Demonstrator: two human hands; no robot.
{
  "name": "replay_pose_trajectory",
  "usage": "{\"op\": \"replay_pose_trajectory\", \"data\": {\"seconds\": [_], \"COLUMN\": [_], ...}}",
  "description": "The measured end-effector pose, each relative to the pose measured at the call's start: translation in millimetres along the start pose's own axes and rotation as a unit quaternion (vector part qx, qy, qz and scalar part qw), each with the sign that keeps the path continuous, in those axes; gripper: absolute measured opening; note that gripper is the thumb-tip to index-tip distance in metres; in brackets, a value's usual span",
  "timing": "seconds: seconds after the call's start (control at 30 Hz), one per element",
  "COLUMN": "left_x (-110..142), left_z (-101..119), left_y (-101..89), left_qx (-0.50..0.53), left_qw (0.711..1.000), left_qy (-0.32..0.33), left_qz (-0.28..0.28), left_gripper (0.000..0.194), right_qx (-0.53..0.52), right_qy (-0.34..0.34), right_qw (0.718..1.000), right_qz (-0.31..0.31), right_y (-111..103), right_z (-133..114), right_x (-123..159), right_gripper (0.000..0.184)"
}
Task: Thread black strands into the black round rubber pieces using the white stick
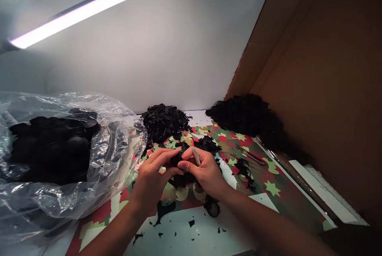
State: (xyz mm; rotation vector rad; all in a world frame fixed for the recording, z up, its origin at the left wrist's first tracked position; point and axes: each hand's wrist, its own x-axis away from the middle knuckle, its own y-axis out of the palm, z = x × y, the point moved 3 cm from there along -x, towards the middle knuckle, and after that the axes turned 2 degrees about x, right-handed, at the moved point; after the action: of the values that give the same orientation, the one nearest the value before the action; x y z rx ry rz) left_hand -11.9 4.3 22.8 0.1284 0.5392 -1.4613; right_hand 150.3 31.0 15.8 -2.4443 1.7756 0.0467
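Both hands meet over the middle of the table around a small black piece [178,157]. My left hand [153,178] pinches it from the left with curled fingers. From the right, my right hand [203,170] grips the same piece, and a thin pale tool [196,156] sticks up between its fingers. More black bits [182,178] lie directly beneath the hands on the patterned red and green paper [268,176].
A clear plastic bag of round black parts [53,144] fills the left. Two heaps of black scraps sit behind, a flaky heap [164,121] and a second heap [244,115]. A brown cardboard wall [322,89] closes the right. Metal tweezers [249,156] lie right of the hands. Black crumbs [191,223] dot the white surface near me.
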Motion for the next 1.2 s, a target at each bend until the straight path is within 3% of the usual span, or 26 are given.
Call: {"op": "replay_pose_trajectory", "data": {"seconds": [0.1, 0.23, 0.37, 0.43, 0.53, 0.63, 0.7, 0.77, 0.87, 0.97, 1.2], "left_x": [-1.8, 0.2, 1.0, 0.4, -0.7, -1.4, -2.0, -2.6, -3.2, -3.6, -3.3], "left_z": [2.7, -1.7, -3.0, -2.9, -1.6, -0.6, -0.8, -1.3, -2.1, -2.4, -4.0], "left_y": [-4.5, -4.9, -5.8, -7.3, -9.1, -9.7, -9.6, -9.2, -7.9, -6.7, -5.4], "left_qx": [-0.013, 0.082, 0.121, 0.111, 0.088, 0.066, 0.054, 0.038, 0.022, 0.021, -0.001], "left_qw": [1.0, 0.992, 0.987, 0.989, 0.994, 0.996, 0.997, 0.998, 0.998, 0.997, 0.995], "left_qy": [0.0, -0.091, -0.108, -0.095, -0.069, -0.058, -0.056, -0.053, -0.055, -0.065, -0.071], "left_qz": [0.016, 0.011, 0.007, 0.006, -0.001, -0.005, -0.006, -0.007, -0.021, -0.037, -0.071], "left_gripper": [0.03, 0.028, 0.021, 0.018, 0.014, 0.013, 0.013, 0.013, 0.014, 0.015, 0.007], "right_qx": [-0.057, -0.126, -0.108, -0.067, -0.001, 0.054, 0.059, 0.047, 0.062, 0.083, 0.146], "right_qy": [0.004, 0.057, 0.08, 0.049, -0.061, -0.164, -0.187, -0.19, -0.196, -0.21, -0.221], "right_qw": [0.998, 0.99, 0.99, 0.996, 0.997, 0.979, 0.976, 0.979, 0.979, 0.974, 0.961], "right_qz": [-0.019, -0.028, -0.042, -0.027, 0.044, 0.11, 0.099, 0.05, -0.012, -0.028, -0.079], "right_y": [-0.5, 1.1, 0.8, -2.9, -13.0, -22.7, -25.8, -25.3, -20.4, -15.4, -12.8], "right_z": [-5.2, -5.5, -2.2, -3.6, -12.0, -23.0, -28.4, -32.4, -35.9, -33.9, -24.0], "right_x": [-1.0, 0.7, 1.8, 1.0, 1.2, 5.9, 8.5, 9.5, 9.8, 10.0, 11.5], "right_gripper": [0.035, 0.034, 0.036, 0.037, 0.034, 0.056, 0.067, 0.073, 0.049, 0.017, 0.011]}}
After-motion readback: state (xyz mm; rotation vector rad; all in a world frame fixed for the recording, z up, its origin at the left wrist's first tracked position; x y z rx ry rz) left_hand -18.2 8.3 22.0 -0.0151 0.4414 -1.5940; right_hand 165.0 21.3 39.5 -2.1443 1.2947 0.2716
